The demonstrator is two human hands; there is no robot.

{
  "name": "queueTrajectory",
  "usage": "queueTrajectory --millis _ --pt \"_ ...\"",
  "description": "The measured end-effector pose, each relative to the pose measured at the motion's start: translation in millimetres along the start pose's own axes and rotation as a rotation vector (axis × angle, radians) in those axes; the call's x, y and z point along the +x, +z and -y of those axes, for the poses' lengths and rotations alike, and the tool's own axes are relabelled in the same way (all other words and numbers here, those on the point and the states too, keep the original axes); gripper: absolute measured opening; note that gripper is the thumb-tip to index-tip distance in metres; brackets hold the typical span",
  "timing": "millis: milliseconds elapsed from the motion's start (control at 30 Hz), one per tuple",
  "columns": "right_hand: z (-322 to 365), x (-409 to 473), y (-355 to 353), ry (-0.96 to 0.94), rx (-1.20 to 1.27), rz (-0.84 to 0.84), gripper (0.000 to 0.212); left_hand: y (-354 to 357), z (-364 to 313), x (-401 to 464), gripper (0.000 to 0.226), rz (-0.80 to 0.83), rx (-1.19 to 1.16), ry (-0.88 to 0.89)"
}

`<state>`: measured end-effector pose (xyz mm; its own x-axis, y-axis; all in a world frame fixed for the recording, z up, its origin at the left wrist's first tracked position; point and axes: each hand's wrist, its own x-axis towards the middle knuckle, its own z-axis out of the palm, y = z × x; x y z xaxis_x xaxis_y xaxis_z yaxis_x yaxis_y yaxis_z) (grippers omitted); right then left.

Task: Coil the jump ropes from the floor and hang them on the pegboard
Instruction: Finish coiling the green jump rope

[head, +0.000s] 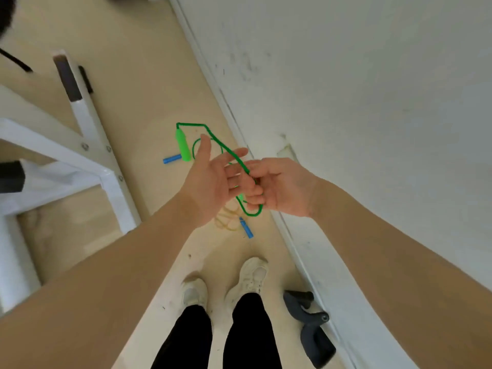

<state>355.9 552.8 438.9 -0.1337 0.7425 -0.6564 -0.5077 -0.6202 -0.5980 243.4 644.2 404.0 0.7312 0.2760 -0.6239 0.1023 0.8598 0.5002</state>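
At the far left, a white metal-framed bench [80, 145] is seen standing on the beige floor [138, 75]. Just right of it, the bright green plastic handle [183, 145] of the thin green jump rope [226, 149] hangs above the floor, its long axis running roughly away from the person, with a small blue plastic handle [172, 158] lying on the floor just beside it. The left hand [213, 179] is held open, palm up and fingers spread, and the cord is draped across its fingers. The cord is then pinched by the curled fingers of the right hand [274, 187], below which a short loop hangs. A second green handle seems to be tucked between the hands, though it is mostly hidden. The free handle lies beyond the left hand, which is nearer to it, so the next coil would probably be gathered from that side. A pale yellow rope [226, 221] with another blue handle [246, 227] lies on the floor beneath the hands.
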Motion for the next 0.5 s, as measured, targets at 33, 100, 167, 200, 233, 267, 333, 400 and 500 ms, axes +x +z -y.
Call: queueTrajectory --millis 33,100,167,200,233,267,333,400,500 --pt "7.7 -20.0 10.2 0.048 -0.117 0.058 0.024 10.8 -9.5 -13.1 0.067 -0.021 -0.1 0.006" --pt "17.0 -59.2 27.9 0.181 -0.365 0.159 0.026 31.1 -25.9 -33.5 0.052 -0.101 -0.34 0.041" --pt "18.8 -94.3 40.9 0.363 -0.638 0.09 0.032 51.6 -39.8 -49.8 0.04 -0.233 -0.462 0.044" --pt "16.7 -110.5 45.4 0.449 -0.751 -0.004 0.032 62.0 -43.7 -60.3 0.037 -0.299 -0.351 0.042" --pt "15.1 -125.5 49.0 0.507 -0.819 -0.11 0.03 72.7 -44.4 -70.8 0.034 -0.345 -0.154 0.051" --pt "11.9 -140.2 51.2 0.513 -0.793 -0.223 0.025 86.4 -41.5 -82.7 0.03 -0.343 0.053 0.055" --pt "4.1 -162.7 54.9 0.359 -0.467 -0.448 0.03 113.0 -27.2 -110.7 0.026 -0.185 0.364 0.058" --pt "1.5 -179.6 63.3 0.116 -0.146 -0.536 0.045 137.5 -8.5 -139.2 0.029 0.025 0.515 0.045" --pt "10.2 -201.6 81.8 -0.146 0.041 -0.542 0.036 156.8 18.7 -167.0 0.03 0.124 0.66 0.047"
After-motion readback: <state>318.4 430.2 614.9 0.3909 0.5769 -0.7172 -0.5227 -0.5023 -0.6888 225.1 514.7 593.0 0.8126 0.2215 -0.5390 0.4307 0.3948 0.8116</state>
